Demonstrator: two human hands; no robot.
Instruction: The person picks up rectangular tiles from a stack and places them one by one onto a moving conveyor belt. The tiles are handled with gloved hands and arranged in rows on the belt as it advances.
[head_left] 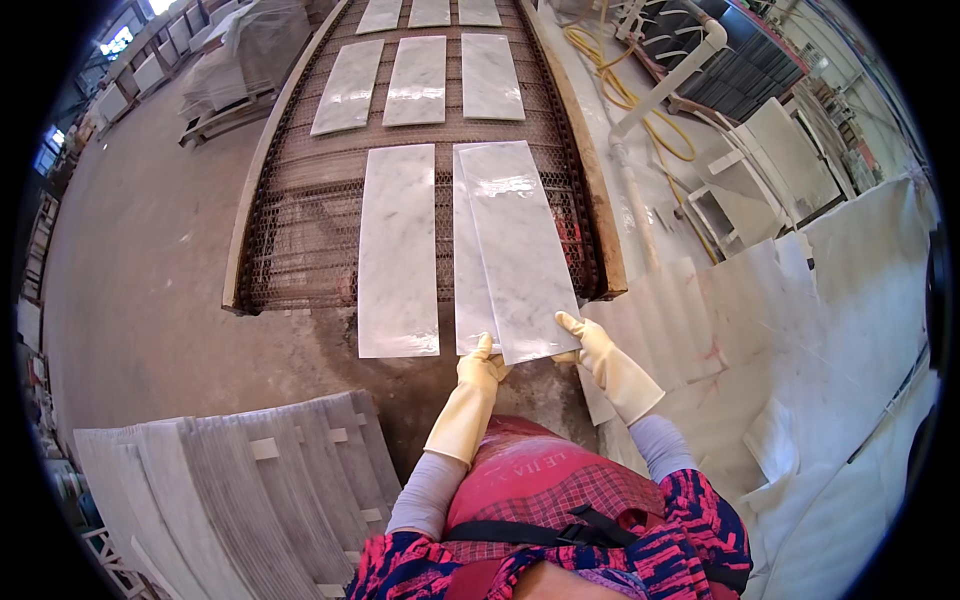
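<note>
Two white marble tiles with grey veining overlap at the near end of the mesh conveyor, the upper tile slanting across the lower tile. My right hand, in a cream rubber glove, pinches the near right corner of the upper tile, thumb on top. My left hand, gloved alike, is closed at the near edge where the two tiles meet; its fingertips are partly hidden under the stone. Another marble tile lies alone to the left, its near end jutting past the belt.
More tiles lie in rows farther up the conveyor, which has side rails. A stack of slabs stands at lower left. White sheeting covers the right side. A yellow hose and a pipe run beyond.
</note>
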